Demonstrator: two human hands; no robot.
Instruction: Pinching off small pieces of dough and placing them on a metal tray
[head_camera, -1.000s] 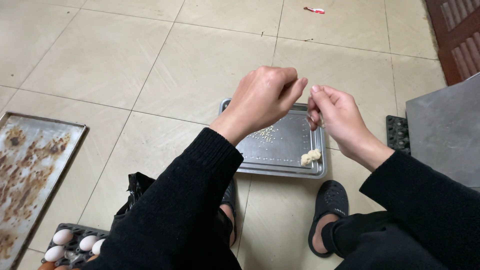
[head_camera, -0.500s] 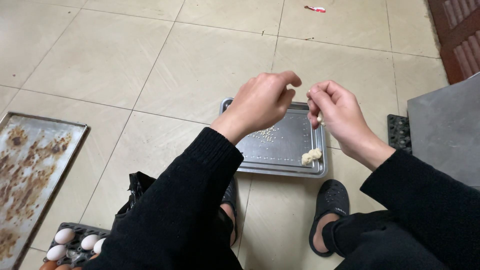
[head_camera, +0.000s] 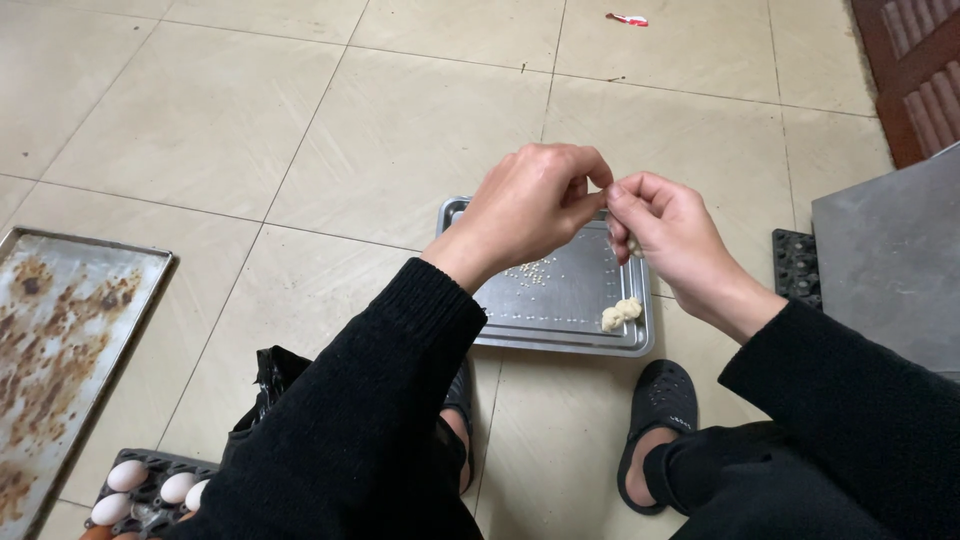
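Pinching a dough bit (head_camera: 632, 246) between both hands, left (head_camera: 530, 205) and right (head_camera: 665, 235), you hold it above the tray (head_camera: 560, 300).

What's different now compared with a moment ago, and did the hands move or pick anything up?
The left hand and right hand have closed in until their fingertips meet over the small metal tray; a second ago a gap lay between them. The right hand still pinches a small pale bit. Nothing was picked up or let go. The pale lump and scattered grains on the tray, the rusty tray and the eggs lie as before.
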